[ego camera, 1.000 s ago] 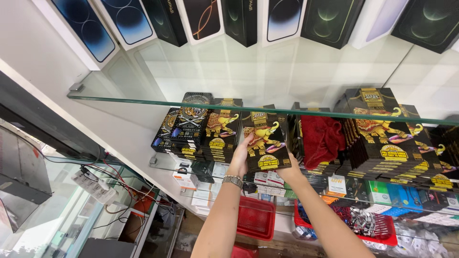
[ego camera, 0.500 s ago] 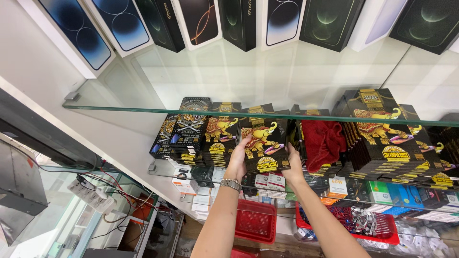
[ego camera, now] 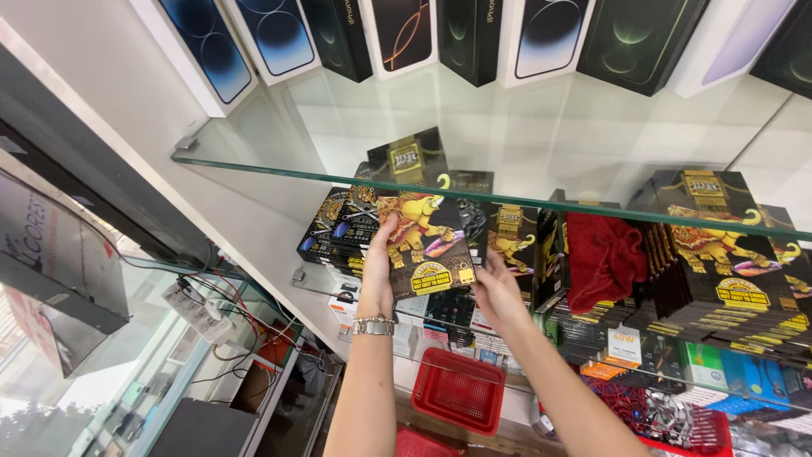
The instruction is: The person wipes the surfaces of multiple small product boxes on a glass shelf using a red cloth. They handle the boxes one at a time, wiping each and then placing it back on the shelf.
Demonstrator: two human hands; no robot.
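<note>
Both hands, left hand (ego camera: 378, 283) and right hand (ego camera: 499, 292), are pinching a black box (ego camera: 425, 245) by its edges with their fingers, risking knocking it against the glass shelf (ego camera: 279, 172) just above.

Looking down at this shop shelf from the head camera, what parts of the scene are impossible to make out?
- Black flat box with a golden elephant picture: its back faces away; the left hand and right hand cover its edges.
- Row of tall black phone boxes: tops cut off by the upper edge.
- Red cloth: hides the boxes behind it.
- Red plastic basket: contents too dim to tell, the arms cross part of it.
- Glass shelf: reflections blur what stands behind.
</note>
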